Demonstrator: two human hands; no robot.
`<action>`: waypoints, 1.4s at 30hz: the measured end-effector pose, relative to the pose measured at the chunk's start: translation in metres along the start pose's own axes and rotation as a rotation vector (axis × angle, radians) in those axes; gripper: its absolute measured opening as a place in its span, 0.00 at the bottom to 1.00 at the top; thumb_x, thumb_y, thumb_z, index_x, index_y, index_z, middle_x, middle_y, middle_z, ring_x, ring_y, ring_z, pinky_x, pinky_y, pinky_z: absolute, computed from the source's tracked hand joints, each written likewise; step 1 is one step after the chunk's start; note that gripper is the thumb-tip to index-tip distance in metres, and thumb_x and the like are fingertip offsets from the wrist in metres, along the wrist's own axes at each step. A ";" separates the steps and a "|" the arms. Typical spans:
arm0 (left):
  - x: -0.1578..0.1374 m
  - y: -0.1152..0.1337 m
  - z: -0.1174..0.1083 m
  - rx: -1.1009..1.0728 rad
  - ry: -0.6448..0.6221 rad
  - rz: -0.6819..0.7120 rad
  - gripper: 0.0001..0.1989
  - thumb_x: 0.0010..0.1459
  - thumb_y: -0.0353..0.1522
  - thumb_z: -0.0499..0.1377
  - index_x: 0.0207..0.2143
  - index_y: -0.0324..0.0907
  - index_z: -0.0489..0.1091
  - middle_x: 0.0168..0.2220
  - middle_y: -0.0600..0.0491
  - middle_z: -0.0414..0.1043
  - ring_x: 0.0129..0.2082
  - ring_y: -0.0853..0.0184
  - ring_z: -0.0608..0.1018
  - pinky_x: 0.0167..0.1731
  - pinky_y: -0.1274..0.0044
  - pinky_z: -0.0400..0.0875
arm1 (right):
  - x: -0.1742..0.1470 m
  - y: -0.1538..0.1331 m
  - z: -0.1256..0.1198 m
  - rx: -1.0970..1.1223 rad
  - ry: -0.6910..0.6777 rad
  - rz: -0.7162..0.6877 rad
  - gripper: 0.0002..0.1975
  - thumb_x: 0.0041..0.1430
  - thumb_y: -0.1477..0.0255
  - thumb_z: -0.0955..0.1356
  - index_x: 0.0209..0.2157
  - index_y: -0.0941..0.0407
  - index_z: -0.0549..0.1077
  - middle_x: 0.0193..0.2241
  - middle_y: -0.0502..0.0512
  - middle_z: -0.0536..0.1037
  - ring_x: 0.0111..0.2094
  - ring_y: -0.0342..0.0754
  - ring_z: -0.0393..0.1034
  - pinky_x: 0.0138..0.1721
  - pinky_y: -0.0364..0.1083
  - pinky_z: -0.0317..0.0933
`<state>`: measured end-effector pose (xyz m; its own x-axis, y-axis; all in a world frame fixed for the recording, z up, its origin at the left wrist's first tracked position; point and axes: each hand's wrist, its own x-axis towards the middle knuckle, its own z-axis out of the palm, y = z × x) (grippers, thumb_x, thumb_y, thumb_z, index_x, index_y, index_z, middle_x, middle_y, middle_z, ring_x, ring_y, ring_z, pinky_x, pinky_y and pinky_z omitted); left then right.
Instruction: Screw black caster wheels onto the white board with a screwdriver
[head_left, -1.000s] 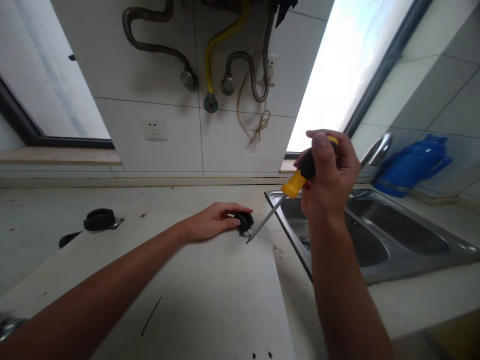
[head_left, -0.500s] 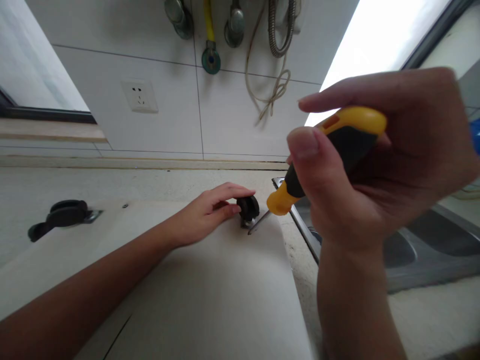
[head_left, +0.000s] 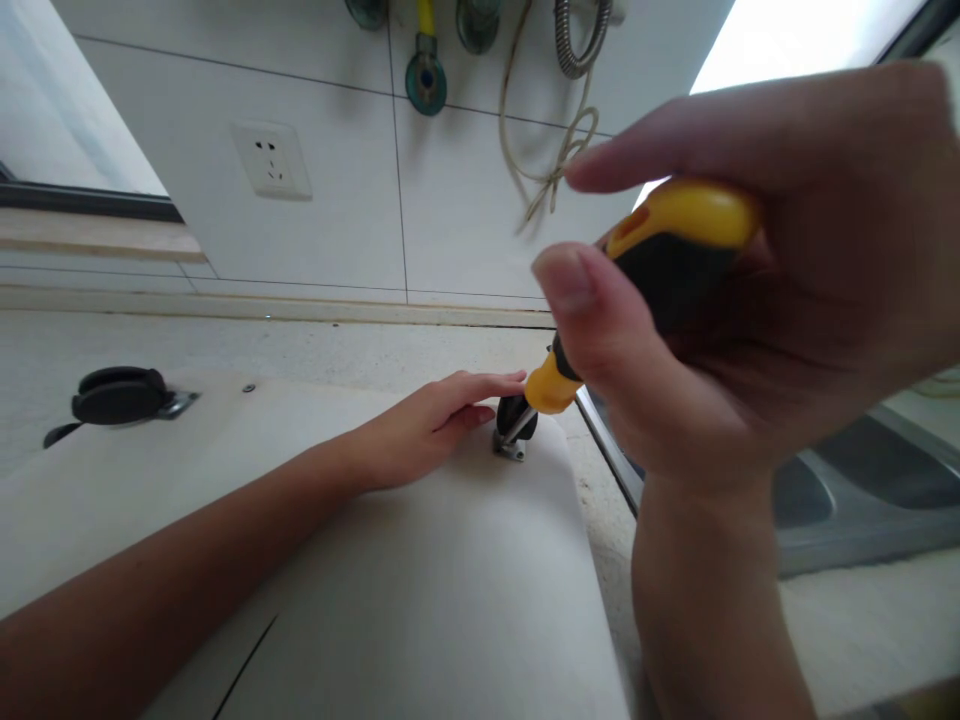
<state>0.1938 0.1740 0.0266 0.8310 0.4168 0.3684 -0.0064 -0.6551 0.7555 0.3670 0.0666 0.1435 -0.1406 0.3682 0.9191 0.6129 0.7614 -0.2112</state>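
Note:
A small black caster wheel [head_left: 508, 408] with a metal mounting plate stands near the right corner of a pale board [head_left: 450, 580]. My left hand [head_left: 412, 440] pinches the caster between thumb and index finger and rests along the board. My right hand [head_left: 757, 370] is wrapped round the yellow and black handle of a screwdriver [head_left: 553, 388], its index finger stretched forward. The screwdriver's shaft slants down across the caster, with its tip at the metal plate. Whether a screw sits under the tip I cannot make out.
Another black caster [head_left: 120, 395] sits on the board's left end, near a small hole [head_left: 249, 388]. A steel sink [head_left: 862, 470] is at the right. On the tiled wall are a socket [head_left: 271, 160], a yellow pipe [head_left: 425, 75], a tied cord [head_left: 551, 185] and a metal hose [head_left: 574, 55].
The caster and my left hand have shifted slightly right, and its metal plate now shows. The screwdriver tip has moved from the board beside the caster onto the plate. The view has tilted down.

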 end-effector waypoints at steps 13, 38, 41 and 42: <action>-0.001 0.006 0.000 0.082 -0.032 -0.069 0.17 0.76 0.32 0.53 0.62 0.45 0.73 0.59 0.46 0.80 0.59 0.54 0.81 0.66 0.59 0.73 | -0.004 0.008 0.011 -0.095 0.025 -0.075 0.08 0.70 0.68 0.74 0.49 0.44 0.77 0.44 0.42 0.82 0.43 0.46 0.82 0.47 0.47 0.79; 0.002 0.006 -0.001 0.095 -0.051 -0.077 0.16 0.76 0.33 0.53 0.59 0.45 0.75 0.59 0.47 0.81 0.58 0.54 0.80 0.62 0.63 0.74 | -0.001 0.011 -0.003 -0.147 -0.125 0.057 0.09 0.73 0.62 0.68 0.49 0.43 0.81 0.43 0.51 0.82 0.40 0.54 0.77 0.44 0.55 0.76; 0.002 0.006 -0.002 0.111 -0.058 -0.084 0.14 0.76 0.32 0.53 0.56 0.44 0.76 0.59 0.47 0.81 0.57 0.55 0.81 0.62 0.64 0.74 | -0.001 0.012 -0.005 -0.067 -0.165 0.042 0.17 0.73 0.70 0.65 0.55 0.44 0.81 0.50 0.49 0.83 0.48 0.54 0.79 0.49 0.56 0.77; 0.002 0.006 -0.002 0.116 -0.057 -0.085 0.14 0.76 0.33 0.53 0.55 0.44 0.76 0.60 0.47 0.80 0.57 0.55 0.81 0.62 0.64 0.74 | -0.001 0.012 -0.005 -0.054 -0.160 0.027 0.17 0.73 0.72 0.65 0.55 0.45 0.81 0.50 0.49 0.84 0.47 0.54 0.79 0.48 0.55 0.78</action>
<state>0.1942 0.1723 0.0324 0.8561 0.4396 0.2717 0.1274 -0.6890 0.7135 0.3782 0.0723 0.1418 -0.2426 0.4716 0.8478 0.6588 0.7216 -0.2130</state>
